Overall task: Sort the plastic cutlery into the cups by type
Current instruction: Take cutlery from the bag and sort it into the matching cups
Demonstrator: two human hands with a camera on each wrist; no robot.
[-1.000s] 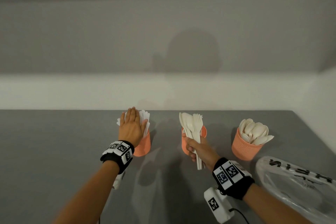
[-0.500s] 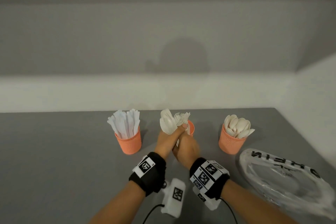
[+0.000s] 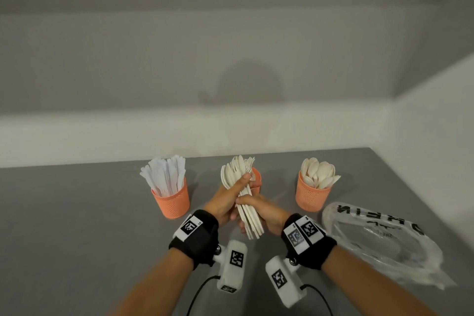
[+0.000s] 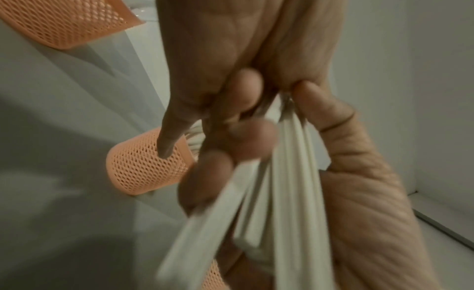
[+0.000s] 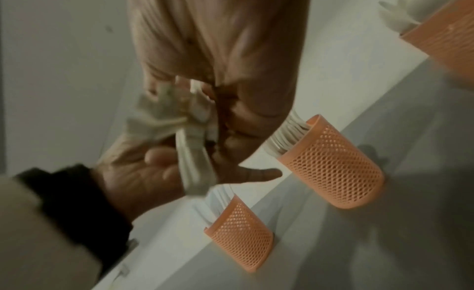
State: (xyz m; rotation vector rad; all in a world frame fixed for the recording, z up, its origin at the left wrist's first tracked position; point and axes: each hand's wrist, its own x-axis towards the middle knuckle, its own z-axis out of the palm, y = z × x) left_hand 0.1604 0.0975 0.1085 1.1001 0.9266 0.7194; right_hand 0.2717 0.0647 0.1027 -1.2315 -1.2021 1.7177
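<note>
Both hands hold one bundle of white plastic spoons and forks [image 3: 237, 174] upright in front of the middle orange mesh cup [image 3: 257, 179]. My left hand [image 3: 227, 200] grips the bundle just below the heads, thumb across it. Lower down, my right hand [image 3: 265, 210] grips the handles [image 4: 287, 182]. Forks stand in the middle cup [image 5: 330, 168]. The left cup [image 3: 171, 199] holds knives and the right cup [image 3: 311, 194] holds spoons. In the right wrist view the bundle [image 5: 193, 152] sits between both palms.
A crumpled clear plastic bag [image 3: 379, 241] with black lettering lies on the grey table [image 3: 77, 226] at the right, close to my right forearm. A pale wall runs just behind the cups and along the table's right edge.
My left hand left the knife cup and came across to grip the bundle beside my right hand. The bundle now holds more pieces and sits lower, in front of the middle cup.
</note>
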